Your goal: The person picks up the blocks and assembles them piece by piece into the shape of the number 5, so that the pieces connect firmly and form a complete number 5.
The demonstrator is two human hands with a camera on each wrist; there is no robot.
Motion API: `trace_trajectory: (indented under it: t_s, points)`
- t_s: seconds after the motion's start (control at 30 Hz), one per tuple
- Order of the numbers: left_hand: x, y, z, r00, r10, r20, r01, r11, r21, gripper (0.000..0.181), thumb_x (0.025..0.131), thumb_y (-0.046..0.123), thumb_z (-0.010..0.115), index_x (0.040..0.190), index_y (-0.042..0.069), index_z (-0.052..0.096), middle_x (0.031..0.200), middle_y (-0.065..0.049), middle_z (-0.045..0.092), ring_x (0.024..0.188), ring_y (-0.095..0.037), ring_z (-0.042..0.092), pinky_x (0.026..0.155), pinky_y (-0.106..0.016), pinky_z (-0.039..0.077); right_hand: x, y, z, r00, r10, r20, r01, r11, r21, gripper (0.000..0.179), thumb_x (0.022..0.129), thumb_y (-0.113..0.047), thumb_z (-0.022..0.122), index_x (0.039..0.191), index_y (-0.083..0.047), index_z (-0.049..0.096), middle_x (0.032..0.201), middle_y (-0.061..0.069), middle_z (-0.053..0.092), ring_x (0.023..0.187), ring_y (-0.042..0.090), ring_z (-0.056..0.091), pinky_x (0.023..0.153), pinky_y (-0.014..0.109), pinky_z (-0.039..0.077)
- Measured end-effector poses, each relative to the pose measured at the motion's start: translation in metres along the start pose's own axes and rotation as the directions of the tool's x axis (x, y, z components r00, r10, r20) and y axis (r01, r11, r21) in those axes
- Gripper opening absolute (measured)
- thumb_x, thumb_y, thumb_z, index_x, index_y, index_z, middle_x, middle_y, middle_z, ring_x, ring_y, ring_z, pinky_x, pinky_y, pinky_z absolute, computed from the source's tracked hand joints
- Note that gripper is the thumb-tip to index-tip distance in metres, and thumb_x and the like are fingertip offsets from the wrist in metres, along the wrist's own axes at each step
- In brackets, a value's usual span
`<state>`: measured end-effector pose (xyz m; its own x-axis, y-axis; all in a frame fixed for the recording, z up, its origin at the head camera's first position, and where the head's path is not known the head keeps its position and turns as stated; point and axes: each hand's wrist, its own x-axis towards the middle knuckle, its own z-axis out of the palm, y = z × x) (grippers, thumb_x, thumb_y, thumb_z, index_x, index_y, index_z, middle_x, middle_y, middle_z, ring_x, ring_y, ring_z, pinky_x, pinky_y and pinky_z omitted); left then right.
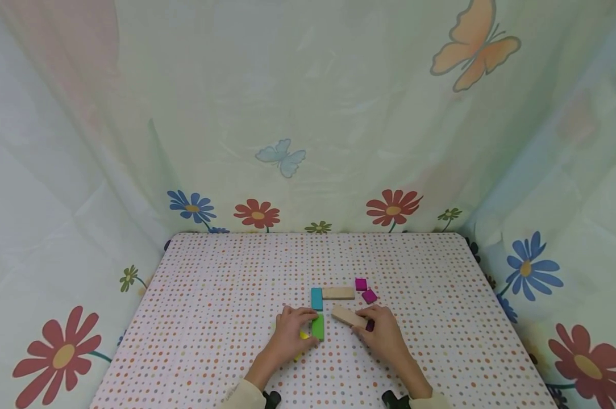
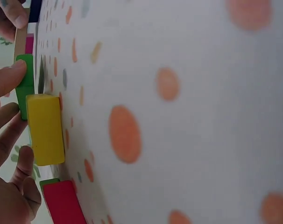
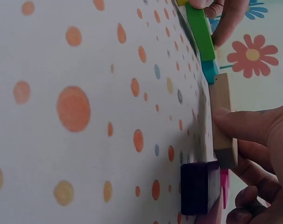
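Observation:
My left hand pinches a green wooden block between thumb and fingers, one at each end of its length. Beside that hand stands a yellow block, mostly covered by the fingers in the head view. A plain wooden block is gripped by my right hand, thumb on one side and fingers on the other; it slants toward the green block. Just under the right fingers sits a dark purple block. Beyond the green block, a blue block meets the end of another plain block.
Two magenta blocks lie past the right hand, near the plain block's far end. In the left wrist view a red block shows below the yellow one. A dotted cloth covers the table; flowered curtains surround it.

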<state>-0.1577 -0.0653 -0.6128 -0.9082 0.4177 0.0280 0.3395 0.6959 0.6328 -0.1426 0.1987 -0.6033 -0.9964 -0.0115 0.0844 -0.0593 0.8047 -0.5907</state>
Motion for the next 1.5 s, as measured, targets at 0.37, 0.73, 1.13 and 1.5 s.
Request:
trace_trajectory:
  t_s: [0.37,0.73,1.13,1.5]
  points:
    - [-0.003,0.0,0.006,0.999,0.017,-0.027,-0.017,0.999,0.031,0.053,0.086,0.03,0.088,0.134,0.016,0.073,0.145,0.002,0.066,0.107,-0.012,0.043,0.086,-0.032,0.03,0.005,-0.004,0.007,0.998,-0.03,0.056,0.03,1.0,-0.006,0.028,0.083,-0.02,0.091,0.108,-0.014,0.082,0.108,0.002,0.076,0.098,0.016,0.06,0.086,0.038,0.05]
    - [-0.004,0.003,0.005,0.998,0.041,-0.037,-0.036,0.992,0.121,0.052,0.086,0.033,0.088,0.134,0.019,0.073,0.145,0.002,0.065,0.114,-0.017,0.047,0.094,-0.039,0.038,0.007,-0.005,0.007,0.995,-0.004,0.101,0.009,0.999,-0.049,0.032,0.082,-0.021,0.091,0.111,-0.013,0.082,0.105,0.0,0.075,0.088,0.012,0.051,0.077,0.028,0.044]
    - [-0.007,0.002,-0.002,0.999,-0.028,-0.031,0.033,0.988,0.15,0.052,0.087,0.039,0.087,0.134,0.024,0.073,0.127,0.002,0.068,0.108,-0.016,0.044,0.088,-0.037,0.032,0.006,-0.002,0.0,0.997,-0.025,0.077,0.032,0.995,-0.094,0.024,0.081,-0.022,0.093,0.101,-0.015,0.082,0.103,-0.001,0.074,0.099,0.017,0.06,0.089,0.041,0.054]
    - [-0.006,0.001,0.003,0.999,-0.032,-0.029,0.036,0.986,0.163,0.048,0.09,0.038,0.084,0.134,0.024,0.074,0.126,0.002,0.068,0.103,-0.013,0.043,0.086,-0.035,0.03,0.008,-0.005,-0.002,0.994,-0.018,0.107,0.03,0.994,-0.109,0.023,0.084,-0.021,0.09,0.104,-0.015,0.082,0.107,0.001,0.073,0.104,0.021,0.065,0.095,0.045,0.057]
